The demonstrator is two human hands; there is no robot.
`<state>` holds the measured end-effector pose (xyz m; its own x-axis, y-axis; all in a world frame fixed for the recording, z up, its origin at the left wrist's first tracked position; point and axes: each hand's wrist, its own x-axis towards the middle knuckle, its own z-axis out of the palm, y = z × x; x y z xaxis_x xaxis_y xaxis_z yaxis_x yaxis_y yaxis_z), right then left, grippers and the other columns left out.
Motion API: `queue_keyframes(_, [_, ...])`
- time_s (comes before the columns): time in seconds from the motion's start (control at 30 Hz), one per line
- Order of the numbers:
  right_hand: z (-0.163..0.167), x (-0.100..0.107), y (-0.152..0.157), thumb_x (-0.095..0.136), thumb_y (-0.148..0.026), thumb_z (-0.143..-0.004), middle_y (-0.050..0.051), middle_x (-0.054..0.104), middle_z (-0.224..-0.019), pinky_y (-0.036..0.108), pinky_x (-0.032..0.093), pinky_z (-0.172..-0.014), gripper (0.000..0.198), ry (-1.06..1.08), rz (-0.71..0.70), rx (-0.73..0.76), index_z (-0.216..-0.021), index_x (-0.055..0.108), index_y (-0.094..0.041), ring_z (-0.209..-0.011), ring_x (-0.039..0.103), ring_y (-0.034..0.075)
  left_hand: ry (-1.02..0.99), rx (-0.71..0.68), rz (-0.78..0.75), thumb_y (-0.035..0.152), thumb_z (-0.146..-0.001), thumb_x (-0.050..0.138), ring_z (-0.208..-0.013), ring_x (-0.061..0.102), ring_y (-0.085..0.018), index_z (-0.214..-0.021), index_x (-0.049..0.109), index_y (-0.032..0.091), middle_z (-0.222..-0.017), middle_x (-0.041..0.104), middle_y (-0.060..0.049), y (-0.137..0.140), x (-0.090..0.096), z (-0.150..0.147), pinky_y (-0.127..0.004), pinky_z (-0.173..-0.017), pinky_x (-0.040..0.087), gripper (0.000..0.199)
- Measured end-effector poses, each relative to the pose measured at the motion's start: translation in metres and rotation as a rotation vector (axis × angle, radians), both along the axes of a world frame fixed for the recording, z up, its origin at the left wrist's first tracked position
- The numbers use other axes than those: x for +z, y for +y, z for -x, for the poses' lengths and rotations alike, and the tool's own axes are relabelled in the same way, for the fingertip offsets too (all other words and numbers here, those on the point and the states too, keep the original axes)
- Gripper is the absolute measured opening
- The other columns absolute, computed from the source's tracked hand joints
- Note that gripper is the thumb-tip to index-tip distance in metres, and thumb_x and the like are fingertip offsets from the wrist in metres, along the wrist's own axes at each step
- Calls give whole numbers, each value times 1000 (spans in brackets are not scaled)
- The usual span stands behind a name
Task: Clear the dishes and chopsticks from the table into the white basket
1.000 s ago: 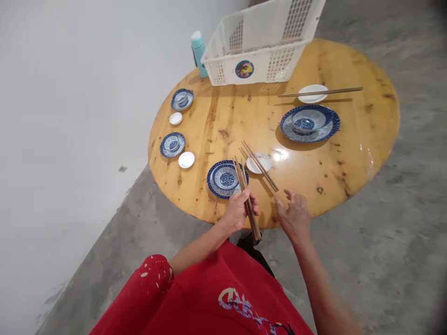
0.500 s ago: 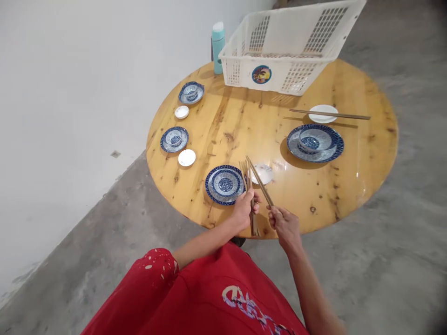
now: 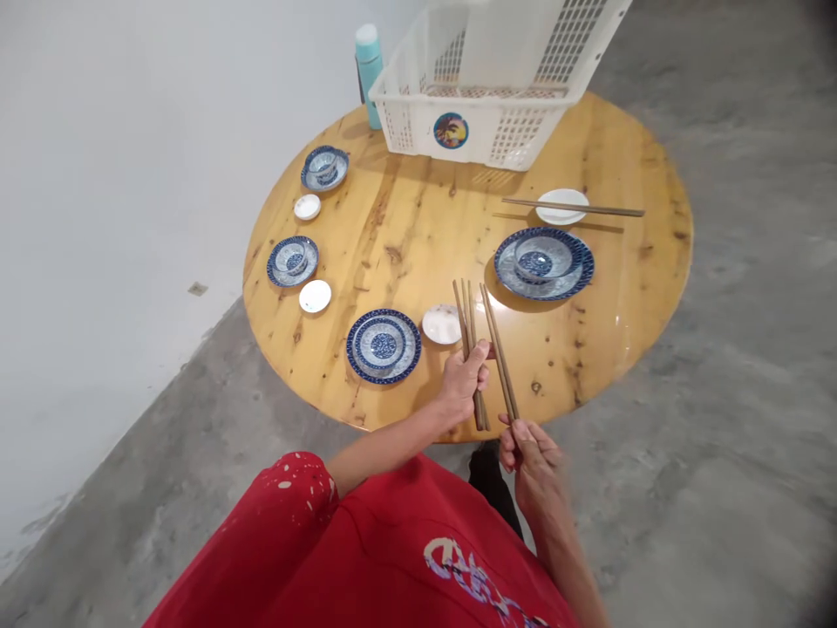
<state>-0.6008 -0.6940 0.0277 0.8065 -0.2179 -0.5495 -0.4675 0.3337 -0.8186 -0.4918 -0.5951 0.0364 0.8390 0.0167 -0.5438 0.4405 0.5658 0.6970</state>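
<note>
My left hand [image 3: 466, 377] is closed around several brown chopsticks [image 3: 466, 314] that point away from me over the table's near edge. Beside it, my right hand [image 3: 533, 458] pinches more chopsticks [image 3: 498, 349] by their near ends, the tips spread a little from the left bunch. A small white dish [image 3: 440, 324] lies just left of the chopstick tips. Left of that, a blue-patterned plate with a bowl [image 3: 384, 346] sits near the table edge. Ahead on the right is another blue plate [image 3: 581, 277] holding a glassy bowl [image 3: 542, 260].
Chopsticks [image 3: 608, 210] rest across a white dish [image 3: 562, 218] at the right. Along the left of the round table [image 3: 418, 209] stand two blue plates with bowls [image 3: 292, 261] and small white dishes [image 3: 315, 296]. A white basket [image 3: 484, 131] and a turquoise bottle [image 3: 370, 74] stand at the back.
My view has shifted right, so the table sits further left. Both hands have moved right relative to the near plate, and the right-hand chopsticks now point more nearly straight ahead.
</note>
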Motion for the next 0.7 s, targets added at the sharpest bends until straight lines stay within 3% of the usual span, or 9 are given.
queue_keyframes(0.17, [-6, -4, -67, 59, -75, -85, -4, 50, -59, 25, 32, -42, 58, -116, 179, 254, -96, 63, -18, -44, 41, 11, 9, 28, -23, 63, -67, 85, -50, 30, -2, -77, 59, 15, -69, 53, 3, -65, 9, 3, -19, -42, 19, 55])
queue_keyframes(0.4, [-10, 8, -176, 39, -69, -94, -1, 51, -58, 29, 40, -53, 49, -341, 576, 538, -79, 53, -24, -51, 50, 17, -64, 43, -19, 68, -63, 86, -46, 26, 0, -73, 63, 13, -67, 55, 2, -158, 28, 18, -20, -40, 14, 60])
queue_keyframes(0.53, [-10, 8, -215, 35, -68, -94, -1, 51, -56, 30, 37, -51, 49, -369, 617, 601, -84, 54, -24, -47, 49, 18, -100, 17, -61, 72, -59, 86, -43, 25, -1, -74, 64, 13, -56, 44, 7, -188, 27, 20, -20, -40, 12, 64])
queue_keyframes(0.7, [-17, 2, -237, 36, -68, -95, 0, 54, -57, 29, 38, -51, 50, -400, 571, 632, -88, 57, -23, -48, 51, 18, -29, 19, -148, 67, -60, 85, -42, 24, -2, -75, 64, 14, -52, 39, 9, -207, 26, 14, -22, -41, 12, 59])
